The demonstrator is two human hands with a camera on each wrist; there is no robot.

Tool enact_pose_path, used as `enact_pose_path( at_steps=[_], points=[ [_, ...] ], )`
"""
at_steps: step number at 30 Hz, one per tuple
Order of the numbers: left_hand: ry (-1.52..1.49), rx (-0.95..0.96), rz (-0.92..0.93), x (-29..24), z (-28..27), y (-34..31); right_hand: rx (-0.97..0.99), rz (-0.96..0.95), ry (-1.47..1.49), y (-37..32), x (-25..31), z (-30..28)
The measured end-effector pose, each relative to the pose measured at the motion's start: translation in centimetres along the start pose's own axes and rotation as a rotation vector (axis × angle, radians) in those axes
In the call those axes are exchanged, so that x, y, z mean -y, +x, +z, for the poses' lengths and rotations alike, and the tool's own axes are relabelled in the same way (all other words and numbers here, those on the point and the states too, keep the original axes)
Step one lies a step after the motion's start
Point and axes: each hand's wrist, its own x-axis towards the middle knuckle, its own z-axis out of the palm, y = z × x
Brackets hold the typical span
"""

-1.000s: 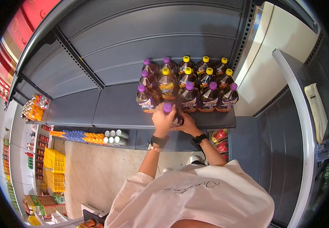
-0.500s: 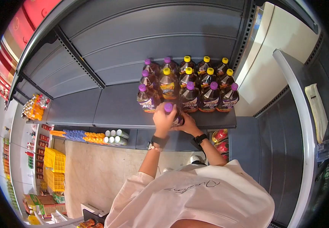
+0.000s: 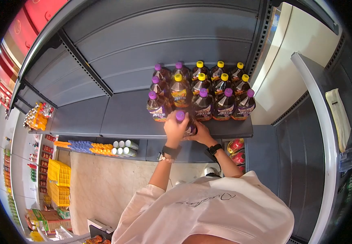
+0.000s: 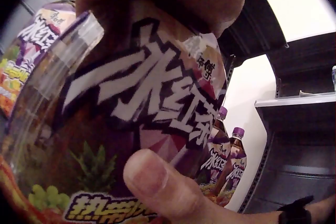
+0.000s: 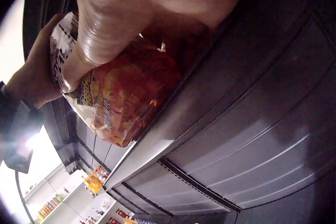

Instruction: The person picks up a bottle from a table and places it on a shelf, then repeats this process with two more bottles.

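A purple-capped bottle of iced tea (image 3: 191, 129) is at the front edge of the grey shelf (image 3: 131, 123), in front of the other bottles. My left hand (image 3: 175, 129) grips its upper part just below the cap. Lower down, my right hand (image 3: 202, 133) holds the body from the right. In the left wrist view the label (image 4: 142, 82) faces the camera, with the right thumb (image 4: 157, 179) pressed on it. From the right wrist view, the reddish lower end of the bottle (image 5: 136, 98) shows beneath my right hand (image 5: 152, 8).
Rows of iced tea bottles with purple caps (image 3: 203, 92) and yellow caps (image 3: 178, 77) stand behind the hands. Orange drink bottles (image 3: 37, 116) are at the shelf's far left. Below are white-topped cans (image 3: 123, 151), red packages (image 3: 237, 156) and yellow crates (image 3: 58, 173).
Both hands keep the same grip on the bottle, and it stays at the shelf edge. The view shifts only slightly.
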Motion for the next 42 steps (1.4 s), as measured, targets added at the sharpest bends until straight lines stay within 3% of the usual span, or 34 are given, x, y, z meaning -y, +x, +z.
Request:
enact_pose_path(
  at_steps=[4, 10, 15, 22, 27, 42],
  points=[
    [-0.032, -0.016, 0.009, 0.1, 0.1, 0.0, 0.035, 0.034, -0.015, 0.0, 0.1, -0.1],
    [-0.026, -0.007, -0.006, 0.2, 0.1, -0.1, -0.077, -0.023, -0.018, -0.2, 0.1, 0.1],
    [-0.007, -0.017, 0.005, 0.1, 0.1, -0.1, 0.045, 0.027, 0.018, 0.0, 0.2, -0.4],
    [-0.010, -0.023, 0.034, 0.0, 0.0, -0.1, 0.071, 0.080, 0.007, -0.3, 0.9, -0.5],
    [0.012, -0.020, 0.011, 0.0, 0.1, -0.1, -0.071, -0.025, 0.005, -0.3, 0.7, 0.0],
    [-0.009, -0.012, 0.008, 0.3, 0.2, -0.2, -0.082, -0.036, 0.036, -0.4, 2.0, -0.6]
  ],
)
